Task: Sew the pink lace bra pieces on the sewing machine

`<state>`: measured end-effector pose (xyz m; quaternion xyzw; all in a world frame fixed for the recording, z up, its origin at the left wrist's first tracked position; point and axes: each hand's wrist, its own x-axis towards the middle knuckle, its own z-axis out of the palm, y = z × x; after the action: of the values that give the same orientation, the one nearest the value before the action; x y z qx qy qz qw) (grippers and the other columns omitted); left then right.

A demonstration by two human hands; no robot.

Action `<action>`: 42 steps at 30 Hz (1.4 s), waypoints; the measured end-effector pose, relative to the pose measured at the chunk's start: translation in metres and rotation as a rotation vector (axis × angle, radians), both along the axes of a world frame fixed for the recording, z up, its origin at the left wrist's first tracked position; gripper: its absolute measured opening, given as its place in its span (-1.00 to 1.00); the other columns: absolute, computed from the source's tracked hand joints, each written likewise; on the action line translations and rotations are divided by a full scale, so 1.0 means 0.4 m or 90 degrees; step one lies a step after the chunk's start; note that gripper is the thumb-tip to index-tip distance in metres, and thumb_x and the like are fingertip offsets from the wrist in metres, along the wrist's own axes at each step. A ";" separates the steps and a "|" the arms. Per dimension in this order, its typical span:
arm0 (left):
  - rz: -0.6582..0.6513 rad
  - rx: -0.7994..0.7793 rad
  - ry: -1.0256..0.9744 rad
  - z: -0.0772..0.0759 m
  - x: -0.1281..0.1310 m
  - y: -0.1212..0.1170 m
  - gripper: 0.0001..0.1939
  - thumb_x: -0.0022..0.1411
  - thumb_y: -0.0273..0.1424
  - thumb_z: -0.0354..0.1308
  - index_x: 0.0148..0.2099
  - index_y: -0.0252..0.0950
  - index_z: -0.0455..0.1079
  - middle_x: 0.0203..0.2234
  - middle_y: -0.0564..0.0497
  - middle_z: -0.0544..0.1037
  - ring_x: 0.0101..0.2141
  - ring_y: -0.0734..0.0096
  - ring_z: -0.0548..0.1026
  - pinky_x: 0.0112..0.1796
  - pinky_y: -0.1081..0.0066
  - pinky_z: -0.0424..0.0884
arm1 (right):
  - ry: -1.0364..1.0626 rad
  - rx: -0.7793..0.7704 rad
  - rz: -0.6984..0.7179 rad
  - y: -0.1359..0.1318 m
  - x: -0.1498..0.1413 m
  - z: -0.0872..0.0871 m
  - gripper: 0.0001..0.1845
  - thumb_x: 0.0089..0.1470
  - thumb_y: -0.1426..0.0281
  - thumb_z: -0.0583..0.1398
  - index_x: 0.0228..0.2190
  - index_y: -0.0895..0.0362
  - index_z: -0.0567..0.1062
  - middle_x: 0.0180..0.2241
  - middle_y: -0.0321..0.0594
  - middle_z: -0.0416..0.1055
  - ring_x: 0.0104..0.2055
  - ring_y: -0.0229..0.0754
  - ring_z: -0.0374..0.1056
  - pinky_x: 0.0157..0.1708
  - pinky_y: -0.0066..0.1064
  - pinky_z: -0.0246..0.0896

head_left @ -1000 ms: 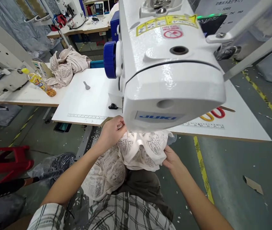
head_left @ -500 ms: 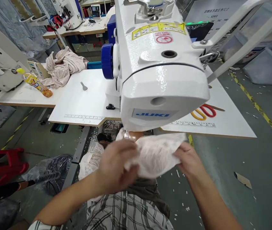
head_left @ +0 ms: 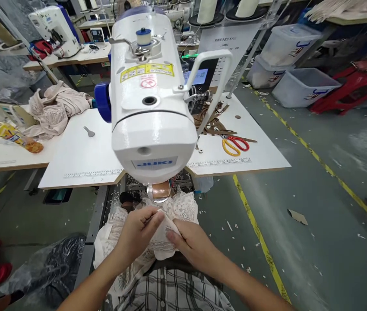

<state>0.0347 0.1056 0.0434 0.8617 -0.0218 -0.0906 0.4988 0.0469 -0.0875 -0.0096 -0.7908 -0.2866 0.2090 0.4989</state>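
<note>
Sewing workshop: soft, light handling

Far left, bottle point(head_left: 15, 137) lying near a beige cloth pile point(head_left: 54, 103). Next, white tabletop point(head_left: 80, 151) with a small grey metal piece point(head_left: 89, 131). Below its front edge, a lace heap point(head_left: 104, 244) hangs beside my lap; can't tell if it's joined to what I'm holding.

My left hand point(head_left: 138, 231) is closed to a pinch, thumb and fingertips on a pale edge of the lace garment point(head_left: 164, 247). Garment sits over my lap, just in front of the sewing machine point(head_left: 154, 134), its far part spread up near the copper-coloured plate point(head_left: 161, 190). Looks light and limp: should fold and bunch easily, sag wherever unsupported. Openwork probably snags or stretches if tugged, so I'd take the firmer, plain edge strip and leave the mesh alone. Weave seems grippy enough, not slippery; fingertip pressure should do. Cups look a bit springier.

My right hand point(head_left: 198, 248) is curled nearly closed, thumb against fingers, gripping the folded edge just beside the left. Further right, scissors point(head_left: 232, 138) on the tabletop, well apart from both hands; then plastic crates point(head_left: 303, 93) on the floor.
</note>
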 end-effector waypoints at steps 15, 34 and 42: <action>0.040 0.011 -0.387 -0.045 -0.041 -0.079 -0.84 0.34 -0.51 0.06 -0.12 -0.33 0.46 -0.36 0.02 0.59 -0.40 0.51 0.50 -0.33 0.49 0.36 | -0.125 0.209 -0.163 0.069 -0.083 0.009 -0.60 0.36 0.41 -0.09 -0.55 0.13 0.18 -0.62 -0.30 0.17 -0.55 -0.28 0.12 -0.49 -0.37 -0.03; -0.004 -0.073 0.081 0.025 0.071 0.046 -0.68 0.27 -0.17 0.20 -0.34 -0.35 0.40 -0.55 0.08 0.34 -0.53 0.59 0.23 -0.51 0.55 0.13 | 0.178 0.042 -0.038 0.010 0.158 0.070 -0.54 0.19 -0.01 0.14 -0.39 0.16 0.43 -0.40 -0.23 0.33 -0.37 -0.25 0.22 -0.37 -0.44 0.05; 0.211 -0.002 -0.064 -0.025 0.134 0.055 -0.90 0.16 -0.44 0.21 -0.34 -0.34 0.34 -0.60 0.12 0.25 -0.53 0.56 0.18 -0.49 0.51 0.10 | 0.066 -0.072 -0.122 0.026 0.237 0.048 -0.44 0.10 -0.08 0.13 -0.56 0.17 0.31 -0.56 -0.26 0.21 -0.49 -0.28 0.11 -0.48 -0.43 -0.06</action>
<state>0.0884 0.1278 0.0333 0.8563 0.0956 0.0359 0.5063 0.1418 -0.0771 0.0098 -0.8295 -0.1710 0.2169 0.4854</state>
